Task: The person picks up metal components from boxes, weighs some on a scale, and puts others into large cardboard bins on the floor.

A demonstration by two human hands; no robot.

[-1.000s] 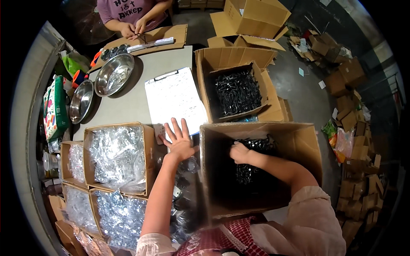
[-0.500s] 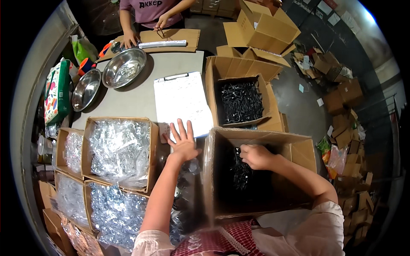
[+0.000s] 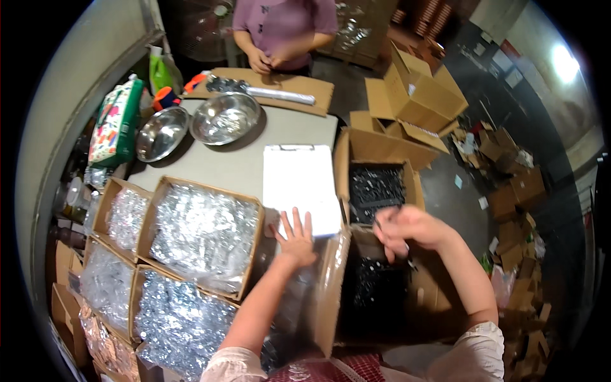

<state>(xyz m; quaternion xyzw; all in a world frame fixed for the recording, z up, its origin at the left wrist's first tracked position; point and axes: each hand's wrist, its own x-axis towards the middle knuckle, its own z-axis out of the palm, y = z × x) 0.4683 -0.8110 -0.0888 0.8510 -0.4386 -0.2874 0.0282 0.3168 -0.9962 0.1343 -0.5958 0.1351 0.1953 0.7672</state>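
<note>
"Well, what should we worry about here?"

"Mainly the right hand point(image 3: 405, 232). We see it blurred above the near box point(image 3: 332, 296), where the black parts point(image 3: 375, 286) lie heaped. Its fingers are mostly curled, seemingly on at least 1 part, but we can't tell how many."

"So a drop?"

"Possibly. If that grip is loose, we could lose a part into the far box point(image 3: 389, 148), whose dark heap point(image 3: 377, 181) looks much alike, or between the 2 boxes. A tangle could also drag extras along, or snag on the cardboard rim."

"And the left hand point(image 3: 296, 245)?"

"Spread wide, holding nothing, palm down by the lower edge of the clipboard point(image 3: 298, 169). If we leaned harder on it, the paper could skid along the desk point(image 3: 267, 124)."

"What has changed since 0.5 s ago?"

"Then we had the right hand down inside the near box; now it is up and nearer the far box. The left hand is still splayed. Our view has swung, so everything sits differently in it, and the co-worker's hands point(image 3: 259, 62), apart then, are now close together."
</note>
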